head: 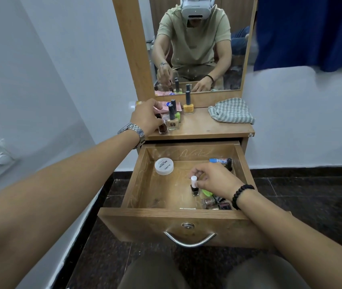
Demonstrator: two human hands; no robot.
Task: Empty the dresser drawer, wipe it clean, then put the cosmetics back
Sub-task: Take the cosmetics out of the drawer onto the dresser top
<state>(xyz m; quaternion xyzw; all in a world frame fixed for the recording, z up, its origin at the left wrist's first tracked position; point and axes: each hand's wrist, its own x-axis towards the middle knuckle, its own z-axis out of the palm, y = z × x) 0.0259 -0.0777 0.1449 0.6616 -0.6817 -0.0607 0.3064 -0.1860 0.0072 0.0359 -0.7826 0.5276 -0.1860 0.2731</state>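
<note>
The wooden drawer (136, 184) is pulled open below the dresser top (207, 127). My right hand (213, 179) pinches the white cap of a small dark nail polish bottle (194, 189) standing inside the drawer. My left hand (147, 116) grips a dark brown nail polish bottle (163, 127) at the left edge of the dresser top. A white round jar (164, 166) lies in the drawer's back left. More small bottles (216, 203) and a green item (206, 192) sit under my right wrist. A blue tube (218, 160) and a black-capped bottle (229, 163) rest at the back right.
On the dresser top stand a beige bottle (173, 122), a green one (177, 115) and a yellow one (188, 106), with pink packets (165, 105) behind. A checked cloth (231, 111) lies at the right. The mirror (197, 44) rises behind. A wall switch (1, 159) is at left.
</note>
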